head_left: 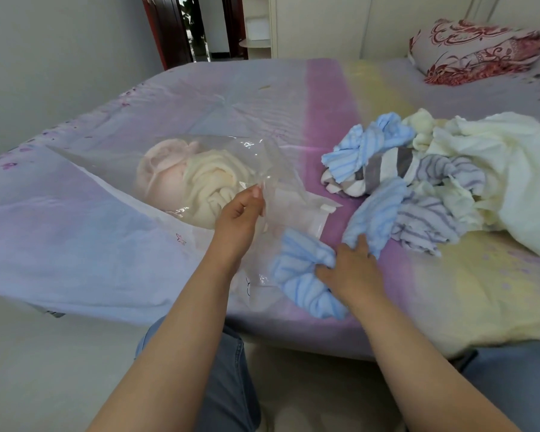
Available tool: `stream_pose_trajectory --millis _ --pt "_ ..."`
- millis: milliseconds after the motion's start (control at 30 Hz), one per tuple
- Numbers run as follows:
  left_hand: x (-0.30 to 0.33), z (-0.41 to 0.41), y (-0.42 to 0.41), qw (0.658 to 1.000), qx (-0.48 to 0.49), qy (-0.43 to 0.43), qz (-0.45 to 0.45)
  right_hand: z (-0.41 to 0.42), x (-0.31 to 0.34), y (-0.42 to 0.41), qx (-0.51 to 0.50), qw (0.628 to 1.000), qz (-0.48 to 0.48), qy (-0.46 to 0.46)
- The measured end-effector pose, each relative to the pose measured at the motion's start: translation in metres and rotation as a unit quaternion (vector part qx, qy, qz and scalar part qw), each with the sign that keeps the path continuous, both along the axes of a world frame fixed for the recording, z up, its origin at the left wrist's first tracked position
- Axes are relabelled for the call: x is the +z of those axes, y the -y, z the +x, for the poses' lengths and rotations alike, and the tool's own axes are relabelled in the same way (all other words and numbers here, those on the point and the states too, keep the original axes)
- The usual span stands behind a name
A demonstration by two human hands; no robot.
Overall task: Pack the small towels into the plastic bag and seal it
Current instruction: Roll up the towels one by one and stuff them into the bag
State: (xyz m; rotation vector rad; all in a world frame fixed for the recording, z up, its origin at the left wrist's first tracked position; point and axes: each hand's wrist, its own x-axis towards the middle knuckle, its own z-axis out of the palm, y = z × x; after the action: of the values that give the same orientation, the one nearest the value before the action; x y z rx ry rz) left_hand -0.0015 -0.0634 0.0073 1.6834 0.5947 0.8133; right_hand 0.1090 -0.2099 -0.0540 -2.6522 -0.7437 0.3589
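Observation:
A clear plastic bag (106,163) lies on the bed with its mouth facing right. Inside it sit a pink towel (159,169) and a cream towel (206,179). My left hand (239,216) pinches the upper edge of the bag's mouth and holds it up. My right hand (349,269) grips a light blue striped towel (296,275) just in front of the opening. A pile of small towels (418,188), blue, grey-striped and cream, lies to the right on the bed.
The bed (75,232) has a pastel purple, pink and yellow cover. A red-patterned pillow (477,51) lies at the far right corner. A large cream cloth (518,179) sits at the right of the pile. A doorway (197,26) opens behind the bed.

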Motion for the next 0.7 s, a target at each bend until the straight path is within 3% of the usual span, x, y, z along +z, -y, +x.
stream_pose_trajectory --millis 100,167,267,333,367,400,433,500,567,633,700 --pt "0.001 -0.002 0.003 1.000 0.003 0.002 0.004 0.004 0.013 0.008 0.019 0.999 0.035 -0.003" --pt "0.001 -0.003 0.003 1.000 0.007 0.003 0.019 -0.002 0.026 0.010 0.053 0.994 0.081 -0.056" --pt "0.003 -0.004 0.006 0.997 -0.021 0.004 0.069 -0.019 0.044 -0.014 0.092 0.969 0.203 -0.105" --pt "0.008 -0.007 0.012 0.994 -0.050 0.005 0.098 -0.031 0.050 -0.044 0.054 0.929 0.324 -0.173" --pt "0.010 -0.008 0.013 0.992 -0.055 0.002 0.114 -0.036 0.053 -0.059 0.029 0.890 0.383 -0.245" --pt "0.012 -0.009 0.013 0.990 -0.057 0.002 0.130 -0.038 0.050 -0.072 0.015 0.856 0.418 -0.305" --pt "0.013 -0.012 0.012 0.988 -0.055 0.000 0.142 -0.039 0.043 -0.083 0.027 0.845 0.420 -0.331" --pt "0.012 -0.019 0.006 0.990 -0.037 -0.015 0.133 -0.043 0.027 -0.091 0.110 0.904 0.323 -0.255" --pt "0.010 -0.026 0.001 0.992 -0.026 -0.033 0.117 -0.046 0.013 -0.086 0.169 0.959 0.214 -0.073" --pt "0.010 -0.031 0.000 0.994 -0.016 -0.031 0.103 -0.047 0.003 -0.074 0.148 0.962 0.201 0.110" --pt "0.012 -0.032 0.001 0.996 -0.013 -0.024 0.087 -0.050 0.001 -0.059 0.105 0.965 0.181 0.157"
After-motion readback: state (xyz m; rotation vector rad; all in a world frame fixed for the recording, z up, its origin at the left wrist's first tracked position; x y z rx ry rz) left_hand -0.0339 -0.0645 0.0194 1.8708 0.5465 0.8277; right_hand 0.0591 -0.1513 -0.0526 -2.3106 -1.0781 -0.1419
